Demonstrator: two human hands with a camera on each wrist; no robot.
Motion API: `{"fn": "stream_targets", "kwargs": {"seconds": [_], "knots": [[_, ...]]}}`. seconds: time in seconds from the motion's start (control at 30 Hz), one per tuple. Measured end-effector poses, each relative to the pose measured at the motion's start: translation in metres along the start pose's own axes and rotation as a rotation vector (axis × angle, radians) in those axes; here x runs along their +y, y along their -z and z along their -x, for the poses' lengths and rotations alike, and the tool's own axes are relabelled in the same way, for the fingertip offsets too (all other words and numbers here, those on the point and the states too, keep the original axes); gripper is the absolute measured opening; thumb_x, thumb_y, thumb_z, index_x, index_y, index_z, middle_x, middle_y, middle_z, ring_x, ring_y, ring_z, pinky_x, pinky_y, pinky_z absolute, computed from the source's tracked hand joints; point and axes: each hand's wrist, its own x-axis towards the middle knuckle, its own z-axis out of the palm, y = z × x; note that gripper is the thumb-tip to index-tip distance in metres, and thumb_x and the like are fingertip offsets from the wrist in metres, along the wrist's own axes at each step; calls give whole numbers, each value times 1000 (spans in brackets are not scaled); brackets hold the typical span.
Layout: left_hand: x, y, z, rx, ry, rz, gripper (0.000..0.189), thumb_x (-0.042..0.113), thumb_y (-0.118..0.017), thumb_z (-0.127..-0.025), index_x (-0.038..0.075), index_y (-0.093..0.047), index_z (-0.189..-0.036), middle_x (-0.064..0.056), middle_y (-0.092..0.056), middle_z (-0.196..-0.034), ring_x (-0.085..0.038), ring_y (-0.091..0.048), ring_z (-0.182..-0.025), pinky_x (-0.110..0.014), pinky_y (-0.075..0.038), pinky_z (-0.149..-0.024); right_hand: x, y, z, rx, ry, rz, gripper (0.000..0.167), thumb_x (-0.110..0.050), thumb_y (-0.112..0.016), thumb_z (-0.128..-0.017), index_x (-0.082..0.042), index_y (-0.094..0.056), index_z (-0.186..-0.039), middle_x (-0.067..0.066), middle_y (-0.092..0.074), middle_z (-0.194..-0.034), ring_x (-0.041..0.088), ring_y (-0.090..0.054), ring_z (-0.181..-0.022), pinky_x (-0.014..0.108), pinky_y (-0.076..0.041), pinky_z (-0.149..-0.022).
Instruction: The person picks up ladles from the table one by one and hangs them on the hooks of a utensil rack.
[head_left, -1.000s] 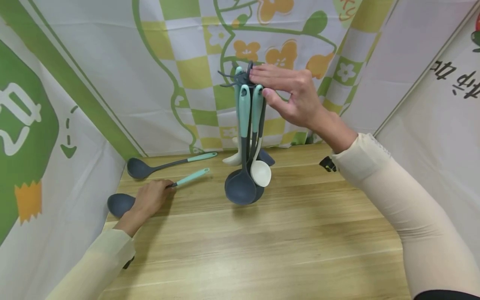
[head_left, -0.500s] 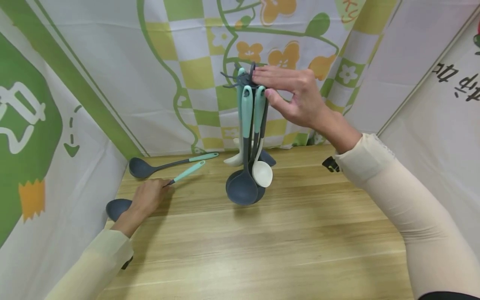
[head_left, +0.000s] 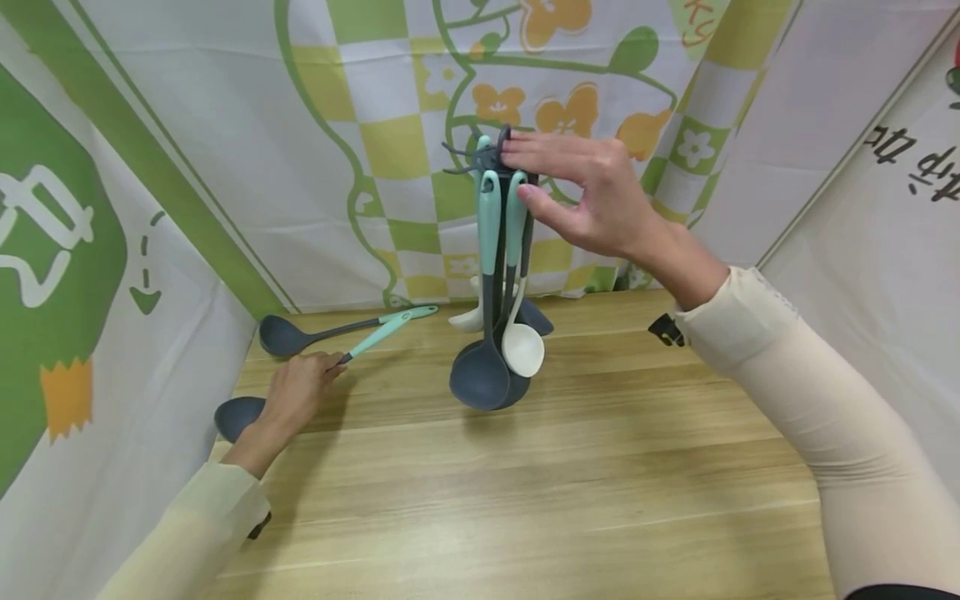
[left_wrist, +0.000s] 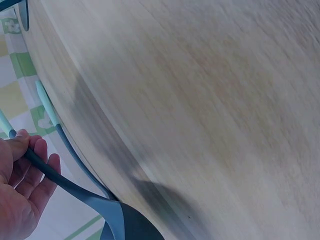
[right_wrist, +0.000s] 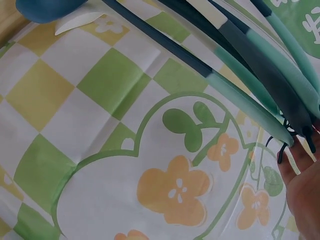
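Observation:
My left hand (head_left: pixel 296 392) grips the dark shaft of a ladle (head_left: pixel 381 336) with a mint handle, its dark bowl (head_left: pixel 238 415) showing past the wrist. In the left wrist view, thumb and fingers (left_wrist: pixel 41 150) pinch this shaft over the table. A second, similar ladle (head_left: pixel 279 336) lies behind it along the back edge. My right hand (head_left: pixel 585 187) rests with mostly straight fingers on the hooked top of a utensil rack (head_left: pixel 489 158), thumb beside a mint handle. Hanging there are dark ladles (head_left: pixel 480 377), a small white ladle (head_left: pixel 522 350) and other utensils.
The wooden table (head_left: pixel 540 500) is bounded by a patterned cloth wall (head_left: pixel 405 150) behind and by printed panels at both sides. A black clip (head_left: pixel 666 330) sits near the right back edge.
The held ladle's handle end has risen and swung away toward the back, now overlapping the other ladle's handle. My right hand stays on the rack top, its thumb slightly shifted to the left.

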Motion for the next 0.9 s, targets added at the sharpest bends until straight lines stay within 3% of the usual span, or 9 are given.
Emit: {"fn": "stream_targets", "kwargs": {"seconds": [0.27, 0.63, 0.9], "knots": [[9, 5, 0, 26, -9, -16, 24, 8, -76, -96, -3, -78, -118, -10, -68, -73, -19, -51, -51, -38, -42, -42, -8, 3, -1, 51, 21, 90, 38, -24, -67, -97, 6, -77, -118, 22, -75, -122, 39, -72, -119, 42, -55, -109], [18, 8, 0, 71, -24, -28, 22, 9, -78, -95, -1, -79, -114, -13, -73, -79, -22, -55, -50, -38, -41, -40, -19, 7, -5, -4, 8, 180, 36, -26, -71, -98, 3, -78, -117, 21, -77, -118, 36, -77, -108, 49, -63, -92], [28, 14, -2, 139, -45, 26, 22, 6, -79, -93, -3, -80, -112, -13, -73, -77, -21, -56, -52, -40, -44, -42, -23, 4, -5, -26, 4, 253, 34, -25, -71, -99, 5, -78, -115, 23, -77, -115, 40, -76, -109, 52, -61, -97]]}}
